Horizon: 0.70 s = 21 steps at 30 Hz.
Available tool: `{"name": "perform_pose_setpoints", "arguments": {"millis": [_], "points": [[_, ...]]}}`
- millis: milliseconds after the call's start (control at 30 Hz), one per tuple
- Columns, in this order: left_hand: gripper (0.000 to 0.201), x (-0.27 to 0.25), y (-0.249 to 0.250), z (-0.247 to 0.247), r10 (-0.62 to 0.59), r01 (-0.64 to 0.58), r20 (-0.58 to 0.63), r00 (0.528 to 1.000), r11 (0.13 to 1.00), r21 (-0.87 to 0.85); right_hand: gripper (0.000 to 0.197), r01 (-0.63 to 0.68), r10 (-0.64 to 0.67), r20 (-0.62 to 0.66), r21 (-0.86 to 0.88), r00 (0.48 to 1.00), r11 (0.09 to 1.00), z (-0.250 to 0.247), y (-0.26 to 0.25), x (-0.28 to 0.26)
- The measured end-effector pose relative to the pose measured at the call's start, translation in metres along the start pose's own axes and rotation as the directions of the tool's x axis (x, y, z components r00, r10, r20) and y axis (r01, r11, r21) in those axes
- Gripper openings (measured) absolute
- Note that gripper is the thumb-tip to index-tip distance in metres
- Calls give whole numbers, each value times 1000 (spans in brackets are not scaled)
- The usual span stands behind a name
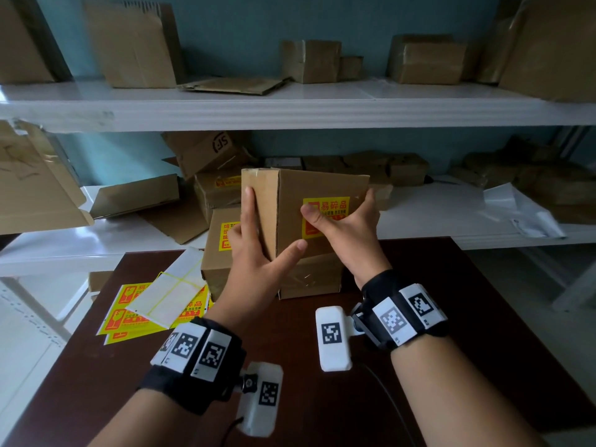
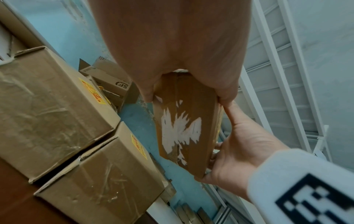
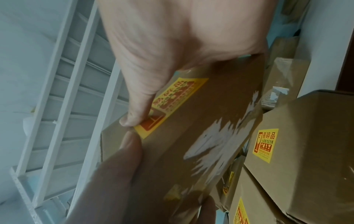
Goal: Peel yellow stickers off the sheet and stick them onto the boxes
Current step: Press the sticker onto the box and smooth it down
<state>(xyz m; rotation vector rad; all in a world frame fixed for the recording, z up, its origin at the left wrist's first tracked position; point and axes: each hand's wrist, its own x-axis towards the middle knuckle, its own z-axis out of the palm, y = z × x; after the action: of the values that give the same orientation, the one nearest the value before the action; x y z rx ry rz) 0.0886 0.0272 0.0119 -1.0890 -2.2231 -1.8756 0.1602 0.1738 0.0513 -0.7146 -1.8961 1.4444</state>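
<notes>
Pressing-down step, by the look of it: yellow sticker (image 1: 325, 217) already on the front face of the box (image 1: 319, 201), held up in the air above the far edge of the brown surface (image 1: 451, 317). Right hand (image 1: 346, 229) clamped on the box's right side, thumb lying flat across the sticker, fingers wrapped round the back. Left hand (image 1: 258, 250) gripping the box's near vertical corner, fingers up the left face, thumb angled across the front. Both wrists raised, palms turned inward toward each other. From the right wrist view, thumb tip right at the sticker's corner, sticker looking flat and fully down. Next move, most likely: one last rub along the edges, then setting this box down among the labelled boxes (image 1: 222, 240) at the far edge. After that, back to the sticker sheets (image 1: 129, 312) near the left edge, partly under a blank backing sheet (image 1: 171, 293), for a fresh peel. Needs a free hand first.
</notes>
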Motion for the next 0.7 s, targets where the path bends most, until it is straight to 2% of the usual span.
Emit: {"name": "perform_pose_setpoints", "arguments": {"millis": [167,333,467,533,633,700], "points": [[111,-3,8,0,-21,22,27,999,1000,-8,154,-5,7,-48,50,999,999,-1,5,2],[110,-2,9,-2,-33,33,38,999,999,-7,151,-42,42,2,48,999,998,-5,7,5],[111,-4,9,-1,-32,32,39,999,999,3,147,-45,47,-25,78,999,996,-7,10,6],[111,-4,8,-1,-35,35,34,999,999,1,135,-49,54,-29,165,998,985,-12,13,8],[111,-5,6,-2,-31,31,38,999,1000,-7,95,-66,76,-22,298,997,952,-23,12,10],[113,-5,6,-2,-26,27,49,998,999,-28,81,-54,73,-45,334,996,941,-30,13,13]]}}
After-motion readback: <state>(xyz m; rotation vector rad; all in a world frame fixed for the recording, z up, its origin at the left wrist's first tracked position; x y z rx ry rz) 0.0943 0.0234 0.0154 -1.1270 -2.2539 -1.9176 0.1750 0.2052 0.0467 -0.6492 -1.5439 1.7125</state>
